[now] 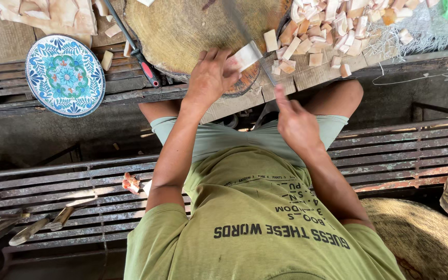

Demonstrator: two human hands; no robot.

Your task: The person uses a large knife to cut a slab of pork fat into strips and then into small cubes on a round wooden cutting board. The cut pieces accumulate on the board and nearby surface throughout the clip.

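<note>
My left hand (209,79) presses a pale strip of meat (247,55) onto the near edge of a round wooden chopping block (182,31). My right hand (294,123) grips the handle of a long knife (250,41). Its blurred blade slants up across the block, just right of the strip. Cut pale and orange cubes (327,31) lie heaped to the right of the block, on the wooden boards.
A blue patterned plate (65,75) sits at the left. A red-handled tool (140,54) leans against the block. Meat slabs (42,15) lie at top left. A slatted metal bench (68,192) holds a meat scrap (130,182) and knives (32,228).
</note>
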